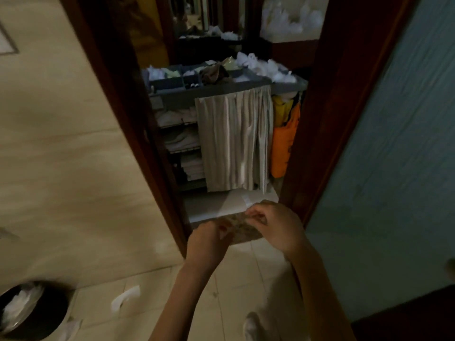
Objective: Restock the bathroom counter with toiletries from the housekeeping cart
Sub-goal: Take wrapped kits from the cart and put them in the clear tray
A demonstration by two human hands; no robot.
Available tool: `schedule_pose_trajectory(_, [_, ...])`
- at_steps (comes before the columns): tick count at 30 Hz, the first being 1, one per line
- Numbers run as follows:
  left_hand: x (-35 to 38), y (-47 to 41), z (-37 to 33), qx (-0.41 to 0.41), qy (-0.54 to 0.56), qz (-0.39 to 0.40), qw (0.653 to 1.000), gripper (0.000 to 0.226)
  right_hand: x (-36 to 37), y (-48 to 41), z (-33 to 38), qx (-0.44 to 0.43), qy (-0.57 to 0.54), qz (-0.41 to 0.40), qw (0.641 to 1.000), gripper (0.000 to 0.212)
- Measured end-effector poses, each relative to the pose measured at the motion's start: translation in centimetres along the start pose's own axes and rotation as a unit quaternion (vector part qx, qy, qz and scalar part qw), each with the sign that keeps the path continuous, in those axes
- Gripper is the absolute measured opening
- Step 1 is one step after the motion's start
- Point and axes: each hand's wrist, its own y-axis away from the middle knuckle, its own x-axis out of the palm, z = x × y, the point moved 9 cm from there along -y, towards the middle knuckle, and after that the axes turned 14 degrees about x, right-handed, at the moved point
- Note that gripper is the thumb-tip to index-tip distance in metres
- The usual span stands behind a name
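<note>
**A:** Hands, status?

**B:** Both are up in front of me, close together, fingertips facing. My right hand point(275, 226) has its fingers curled and pinches a small pale packet point(246, 201) at one end. My left hand point(209, 239) is curled in toward it too. Motion blur, so I can't tell if the left actually grips.

**A:** Packet relative to the hands?

**B:** It's at the fingertips and sticks up just past my right fingers. The left hand is lower and to the side.

**A:** What does it look like?

**B:** Thin, whitish, maybe translucent. Too smeared for a label or shape.

**A:** The cart?

**B:** The housekeeping cart point(177, 97) is dead ahead through the doorway, beyond my hands and well apart from them. Its grey top tray point(170, 82) is split into compartments. White wrapped packets point(266, 67) are heaped at the tray's right end and a brown cloth point(214, 73) sits mid-tray. A beige curtain point(234, 141) hangs over the front, with folded white linen point(179, 139) on the shelves left of it. An orange bag point(283, 148) hangs on the right side.

**A:** Around you?

**B:** Dark wood door frame point(327, 107), with a teal door point(394, 156) to my right. A speckled threshold point(246, 235) lies under my hands. A lined waste bin point(56, 313) is at bottom left, and a white scrap point(125, 297) lies on the tiled floor point(234, 279).
</note>
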Motion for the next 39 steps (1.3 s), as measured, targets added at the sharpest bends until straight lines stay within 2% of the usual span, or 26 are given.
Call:
schedule_pose_trajectory(3, [-0.3, -5.3, -1.6, 0.021, -0.004, -0.014, 1.000, 0.023, -3.0, -4.2, -1.4, -0.011, -0.008, -0.033, 0.999, 0.019])
schedule_pose_trajectory(7, [0.3, -10.3, -1.8, 0.024, 0.022, -0.036, 0.999, 0.022, -3.9, -8.1, -3.9, 0.000, -0.009, -0.026, 1.000, 0.024])
schedule_pose_trajectory(12, [2.6, -13.3, -1.5, 0.027, 0.023, -0.014, 0.999, 0.022, -2.7, -11.3, -5.6, -0.013, -0.029, -0.008, 0.999, 0.016])
schedule_pose_trajectory(21, [2.4, -19.3, 3.9, 0.008, 0.036, -0.007, 0.999, 0.024, -0.6, -19.2, -4.5, 0.007, -0.042, 0.027, 0.999, 0.024])
schedule_pose_trajectory(24, [2.2, -22.6, 6.7, -0.006, 0.072, -0.007, 0.997, 0.020, 0.2, -23.1, -3.1, 0.020, -0.038, 0.037, 0.998, 0.034])
schedule_pose_trajectory(28, [0.5, -28.5, 10.6, -0.003, 0.099, -0.019, 0.995, 0.026, 0.3, -30.2, -0.1, 0.009, -0.021, 0.025, 0.999, 0.015])
schedule_pose_trajectory(31, [-2.8, -33.9, 14.7, -0.024, 0.098, -0.054, 0.993, 0.027, 0.8, -36.6, 3.4, -0.008, 0.002, 0.034, 0.999, 0.022])
schedule_pose_trajectory(35, [-7.4, -39.2, 20.8, -0.056, 0.094, -0.101, 0.989, 0.023, 2.1, -44.4, 8.9, -0.029, 0.024, 0.062, 0.997, 0.021])
schedule_pose_trajectory(39, [-10.0, -42.2, 26.5, -0.087, 0.154, -0.141, 0.974, 0.021, 3.9, -49.8, 13.6, -0.044, 0.013, 0.070, 0.996, 0.020])
